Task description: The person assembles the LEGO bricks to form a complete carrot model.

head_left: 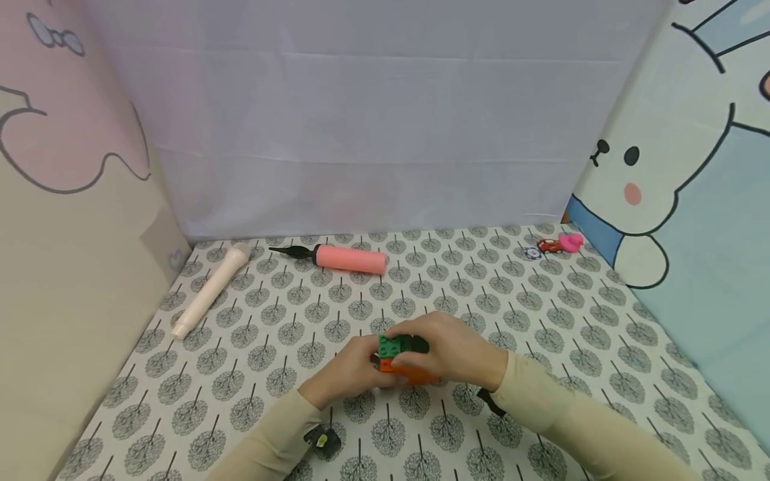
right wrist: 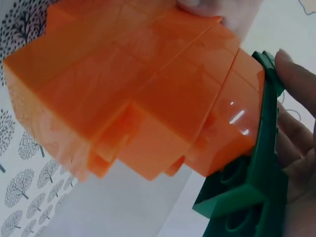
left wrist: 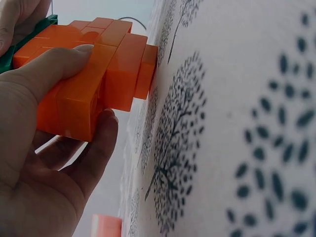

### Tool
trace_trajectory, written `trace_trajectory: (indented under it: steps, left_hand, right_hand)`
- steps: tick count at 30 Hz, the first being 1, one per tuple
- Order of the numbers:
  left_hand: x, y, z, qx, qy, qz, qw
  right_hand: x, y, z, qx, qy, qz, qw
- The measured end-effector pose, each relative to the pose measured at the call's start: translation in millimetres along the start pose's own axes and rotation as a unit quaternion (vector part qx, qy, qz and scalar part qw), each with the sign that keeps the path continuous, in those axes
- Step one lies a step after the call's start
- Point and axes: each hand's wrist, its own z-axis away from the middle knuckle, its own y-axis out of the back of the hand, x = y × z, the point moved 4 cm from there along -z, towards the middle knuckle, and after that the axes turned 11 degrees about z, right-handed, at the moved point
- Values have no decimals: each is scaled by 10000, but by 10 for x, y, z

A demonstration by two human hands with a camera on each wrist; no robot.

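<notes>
In the head view, both hands meet around a model of toy building blocks near the middle of the table. Its stepped orange blocks point(left wrist: 121, 69) carry a green block layer point(head_left: 389, 346) at one end. My left hand point(head_left: 355, 366) grips the orange part, thumb on one face and fingers on the opposite side. With its fingers bent over the green layer, my right hand point(head_left: 442, 344) holds that end. In the left wrist view, the narrow orange end is close to the tablecloth; whether it touches cannot be told. Hollow undersides show on the green blocks point(right wrist: 237, 197).
A pink hand pump point(head_left: 351, 259) with a black nozzle lies behind the hands. To the left is a whitish stick point(head_left: 212, 290). A chip point(head_left: 532, 253), a red toy car point(head_left: 550, 246) and a pink duck point(head_left: 571, 242) sit at the back right. Fabric walls enclose the table.
</notes>
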Motion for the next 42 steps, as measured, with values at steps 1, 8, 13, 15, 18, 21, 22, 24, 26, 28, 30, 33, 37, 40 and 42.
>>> trace_trajectory:
  steps: [1,8,13,15,18,21,22,24,26,28,30,33,37,40,42]
  left_hand:
    - [0,-1,-1,-14,-20,2,10000]
    - [-40,0,-9,-48,-19,-63,10000]
    - [-56,-4,-9,-81,-12,-28,10000]
    - [-59,-8,-8,-78,-23,-30,10000]
    - [-56,-12,-8,-108,-25,26,9999]
    - [-50,-11,-5,-118,-39,17,9999]
    - [-47,-10,-4,-116,-40,4,9999]
    - [-44,-10,-2,-108,-30,-13,9999]
    - [-38,-11,-2,-109,-16,-28,9999]
    - [-34,-14,-1,-111,1,-37,9999]
    - [-34,-17,-1,-110,11,-40,9999]
    - [-33,-18,-3,-96,-21,-74,9999]
    - [-31,-13,-9,-96,-70,-137,9998]
    - [-29,-7,-9,-105,-69,-75,9999]
    - [-24,-8,-10,-129,-78,-19,9999]
  right_hand:
    - [6,8,4,10,-29,41,10000]
    - [45,16,9,-161,-105,95,9998]
    - [47,30,25,-149,-156,192,9996]
    - [46,30,27,-143,-152,163,9996]
    - [47,26,30,-143,-143,108,9997]
    - [49,16,30,-140,-122,99,9998]
    - [48,14,28,-139,-112,83,9998]
    - [45,10,24,-136,-102,58,9998]
    - [44,8,19,-123,-90,33,9999]
    - [49,9,18,-105,-45,-8,9999]
    - [57,7,17,-96,5,-28,10000]
    - [78,13,23,-67,62,61,9999]
    - [88,26,28,-48,101,134,9998]
    - [74,29,18,-37,163,96,9998]
    - [66,24,10,-34,188,72,9998]
